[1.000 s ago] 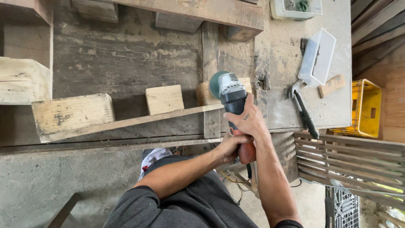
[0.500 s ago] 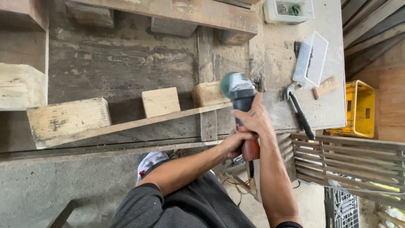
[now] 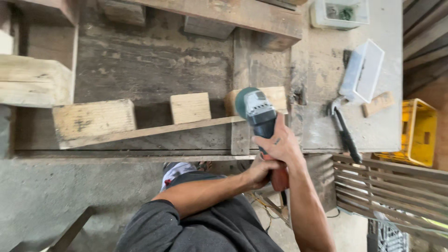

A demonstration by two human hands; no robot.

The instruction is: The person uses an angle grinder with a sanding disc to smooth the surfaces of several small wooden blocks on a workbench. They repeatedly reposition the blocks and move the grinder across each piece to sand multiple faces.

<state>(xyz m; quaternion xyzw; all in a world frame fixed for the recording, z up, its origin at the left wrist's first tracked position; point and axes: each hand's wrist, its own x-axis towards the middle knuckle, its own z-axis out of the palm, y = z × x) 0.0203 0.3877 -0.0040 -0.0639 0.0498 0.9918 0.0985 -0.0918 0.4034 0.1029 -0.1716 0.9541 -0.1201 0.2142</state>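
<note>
Both my hands hold an angle grinder (image 3: 255, 109) with a grey-green head and a red rear grip. My right hand (image 3: 276, 142) wraps the body just behind the head. My left hand (image 3: 259, 171) grips the red rear handle below it. The grinder's disc sits at the right end of a thin wooden slat (image 3: 154, 130) that runs across a weathered workbench (image 3: 154, 70). On that slat rest three wooden blocks: a wide one (image 3: 93, 119), a small one (image 3: 190, 107), and one partly hidden behind the grinder (image 3: 276, 95).
A black-handled hammer (image 3: 343, 133), a white plastic tray (image 3: 363, 70), a small wood offcut (image 3: 378, 103) and a clear box (image 3: 339, 11) lie on the bench's right side. A yellow crate (image 3: 417, 133) and a slatted wooden pallet (image 3: 387, 191) stand to the right. Thick timbers (image 3: 32, 81) sit at the left.
The grinder swung slightly right along the slat's end, then came back left and a little lower. Both hands kept their grip throughout.
</note>
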